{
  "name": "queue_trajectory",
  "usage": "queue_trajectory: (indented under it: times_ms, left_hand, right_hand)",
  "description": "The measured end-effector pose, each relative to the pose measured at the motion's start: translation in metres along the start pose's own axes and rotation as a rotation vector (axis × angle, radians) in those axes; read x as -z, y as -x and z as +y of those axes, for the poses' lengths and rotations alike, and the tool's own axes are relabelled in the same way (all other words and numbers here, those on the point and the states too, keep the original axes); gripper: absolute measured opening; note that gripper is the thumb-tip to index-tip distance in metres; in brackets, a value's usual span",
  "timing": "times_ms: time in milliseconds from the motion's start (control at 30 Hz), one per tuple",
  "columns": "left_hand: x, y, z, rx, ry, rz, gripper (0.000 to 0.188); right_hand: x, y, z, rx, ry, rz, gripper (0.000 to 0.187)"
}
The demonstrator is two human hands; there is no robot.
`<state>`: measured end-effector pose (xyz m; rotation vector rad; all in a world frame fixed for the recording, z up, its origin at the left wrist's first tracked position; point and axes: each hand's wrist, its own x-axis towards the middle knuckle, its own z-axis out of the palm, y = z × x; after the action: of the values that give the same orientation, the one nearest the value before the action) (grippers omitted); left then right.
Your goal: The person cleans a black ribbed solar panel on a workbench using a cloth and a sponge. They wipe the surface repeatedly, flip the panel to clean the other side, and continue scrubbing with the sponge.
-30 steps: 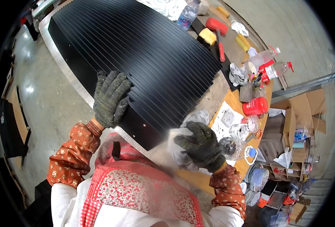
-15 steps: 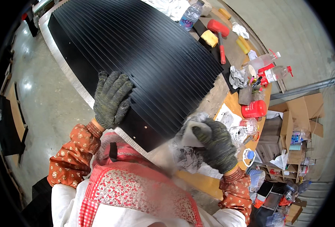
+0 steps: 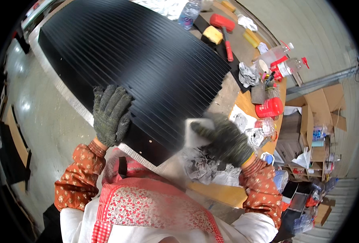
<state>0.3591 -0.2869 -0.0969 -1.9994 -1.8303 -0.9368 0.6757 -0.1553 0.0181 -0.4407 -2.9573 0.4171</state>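
Observation:
A large black panel [image 3: 118,52] with long parallel grooves lies on the table in front of me. My left hand [image 3: 111,115], in a dark grey knitted glove, rests flat on the panel's smooth border at the left, fingers stretched out. In my gloved right hand [image 3: 228,139] is a whitish, sponge-like block [image 3: 196,133], at the panel's near right end. The right glove is blurred, but its thumb lies over the block. Just below that hand is a crumpled grey rag [image 3: 199,164].
Along the right side stand a red mallet [image 3: 224,30], a yellow sponge [image 3: 212,35], a water bottle [image 3: 189,15], a red jar [image 3: 269,107] and several plastic bottles. Beyond the table are a cardboard box [image 3: 322,106] and shelving with clutter. A yellowish strip [image 3: 218,194] lies near my right forearm.
My right hand has moved slightly left with the whitish block, onto the panel's edge. The whole view has shifted a little; my left hand stays flat on the border.

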Motion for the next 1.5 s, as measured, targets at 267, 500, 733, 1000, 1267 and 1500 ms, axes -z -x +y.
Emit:
queue_trajectory:
  times_ms: [267, 500, 733, 1000, 1267, 1500]
  left_hand:
    - [-0.002, 0.003, -0.002, 0.001, 0.003, -0.059, 0.050]
    - [-0.001, -0.001, 0.000, -0.001, -0.008, -0.036, 0.051]
    - [0.002, 0.004, -0.001, -0.002, 0.000, -0.033, 0.052]
    - [-0.001, 0.001, 0.001, 0.001, -0.006, -0.040, 0.049]
    - [0.001, 0.000, 0.001, -0.021, 0.000, -0.042, 0.048]
    - [-0.004, 0.004, -0.002, -0.006, 0.011, -0.058, 0.049]
  right_hand:
    - [0.002, -0.015, -0.013, -0.088, 0.044, -0.118, 0.051]
    - [-0.006, -0.016, -0.014, -0.350, -0.368, 0.058, 0.045]
    - [0.029, -0.012, 0.043, -0.823, -0.505, 0.138, 0.045]
    - [0.043, -0.013, 0.086, -0.746, -0.689, 0.100, 0.053]
    - [0.022, -0.018, 0.097, -0.091, -0.078, 0.037, 0.055]
    - [0.035, -0.021, 0.123, -0.037, 0.175, 0.004, 0.063]
